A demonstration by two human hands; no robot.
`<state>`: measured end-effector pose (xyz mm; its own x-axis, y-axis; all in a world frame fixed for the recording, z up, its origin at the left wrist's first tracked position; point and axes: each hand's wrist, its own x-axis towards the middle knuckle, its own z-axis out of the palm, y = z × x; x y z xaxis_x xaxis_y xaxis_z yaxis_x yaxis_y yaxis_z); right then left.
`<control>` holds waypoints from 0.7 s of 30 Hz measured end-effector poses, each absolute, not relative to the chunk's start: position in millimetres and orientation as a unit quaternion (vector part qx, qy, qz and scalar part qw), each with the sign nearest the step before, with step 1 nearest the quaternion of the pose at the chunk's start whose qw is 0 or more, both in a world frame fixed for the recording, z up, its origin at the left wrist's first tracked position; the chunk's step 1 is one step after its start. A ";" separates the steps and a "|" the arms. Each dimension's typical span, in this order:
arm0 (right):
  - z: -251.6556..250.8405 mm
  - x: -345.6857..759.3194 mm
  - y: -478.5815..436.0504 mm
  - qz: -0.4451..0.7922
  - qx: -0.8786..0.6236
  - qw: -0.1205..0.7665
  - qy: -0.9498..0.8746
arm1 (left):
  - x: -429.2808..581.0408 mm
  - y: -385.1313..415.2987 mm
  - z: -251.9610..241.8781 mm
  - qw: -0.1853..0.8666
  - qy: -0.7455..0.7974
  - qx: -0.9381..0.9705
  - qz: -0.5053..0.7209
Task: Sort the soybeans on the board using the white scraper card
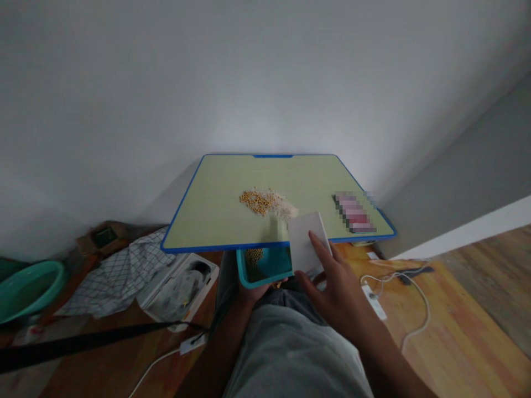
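My left hand [256, 292] supports a teal plastic box [269, 279] from below, just under the table's front edge. Yellow-brown kernels show in the box's left side; most fingers of that hand are hidden beneath it. In my right hand [332, 276] is a flat white rectangular piece [306, 243], gripped between thumb and fingers. It tilts over the table edge and covers the box's right end. On the table lies a heap of yellow kernels [257, 202], and pale rice-like grains [284, 209] spread from it toward the white piece.
The small table [215, 221] has a pale green top and blue rim, against a wall. A phone-like object [354, 213], blurred out, lies at its right. On the floor are a white open box [182, 287], checked cloth [112, 273], green basin [33, 287] and power strip [374, 301] with cables.
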<state>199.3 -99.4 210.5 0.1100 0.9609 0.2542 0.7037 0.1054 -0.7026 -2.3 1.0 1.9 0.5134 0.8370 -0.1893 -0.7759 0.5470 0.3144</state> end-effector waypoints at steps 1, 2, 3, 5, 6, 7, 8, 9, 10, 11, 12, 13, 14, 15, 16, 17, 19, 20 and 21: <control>208.7 195.8 -93.5 0.164 -0.644 0.364 -0.652 | -1.9 0.7 3.8 0.865 0.153 0.099 0.468; 207.3 192.2 -87.4 0.162 -0.643 0.351 -0.661 | -1.0 0.4 5.7 0.865 0.144 0.103 0.469; 206.2 188.6 -81.4 0.158 -0.638 0.344 -0.671 | 0.3 0.3 7.9 0.866 0.135 0.108 0.470; 204.8 181.8 -70.5 0.152 -0.627 0.345 -0.681 | 4.5 0.3 13.8 0.866 0.117 0.116 0.472; 204.4 178.7 -66.0 0.149 -0.625 0.347 -0.683 | 7.1 0.4 17.4 0.864 0.107 0.121 0.477; 204.1 176.0 -62.0 0.147 -0.621 0.348 -0.687 | 9.8 0.5 21.1 0.861 0.097 0.127 0.483; 203.7 173.8 -58.6 0.149 -0.619 0.348 -0.688 | 12.3 0.7 24.5 0.859 0.091 0.133 0.487; 203.4 172.0 -55.7 0.153 -0.619 0.347 -0.688 | 14.6 0.9 27.5 0.854 0.088 0.137 0.494; 203.1 170.7 -53.1 0.157 -0.618 0.346 -0.688 | 16.4 1.1 29.8 0.850 0.086 0.139 0.501; 202.7 169.8 -50.8 0.159 -0.619 0.346 -0.687 | 17.6 1.1 31.2 0.848 0.086 0.140 0.505; 202.5 169.2 -48.6 0.160 -0.619 0.346 -0.686 | 18.3 1.1 31.7 0.847 0.084 0.139 0.507; 202.3 168.9 -46.6 0.161 -0.619 0.347 -0.686 | 18.5 0.9 31.5 0.847 0.082 0.138 0.506; 202.3 168.6 -44.8 0.162 -0.618 0.347 -0.687 | 18.2 0.6 30.7 0.850 0.077 0.137 0.503; 202.5 168.4 -43.2 0.163 -0.618 0.346 -0.687 | 17.6 0.2 29.6 0.854 0.070 0.136 0.498; 202.8 168.2 -41.8 0.164 -0.619 0.345 -0.686 | 16.8 -0.2 28.1 0.858 0.063 0.137 0.490; 203.2 168.1 -40.9 0.164 -0.622 0.344 -0.684 | 15.9 -0.5 26.6 0.864 0.056 0.138 0.481; 203.8 168.3 -40.3 0.159 -0.632 0.340 -0.679 | 14.3 -0.6 23.7 0.873 0.058 0.139 0.463; 203.9 168.7 -40.6 0.155 -0.638 0.337 -0.675 | 13.7 -0.3 22.3 0.876 0.068 0.140 0.456; 203.6 169.4 -41.3 0.152 -0.643 0.335 -0.672 | 13.2 0.3 20.8 0.878 0.082 0.142 0.450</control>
<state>169.4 -41.3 203.6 0.0518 0.9656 0.2550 0.7620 0.1268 -0.6350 13.2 0.3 20.8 0.5819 0.8131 -0.0155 -0.7668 0.5549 0.3228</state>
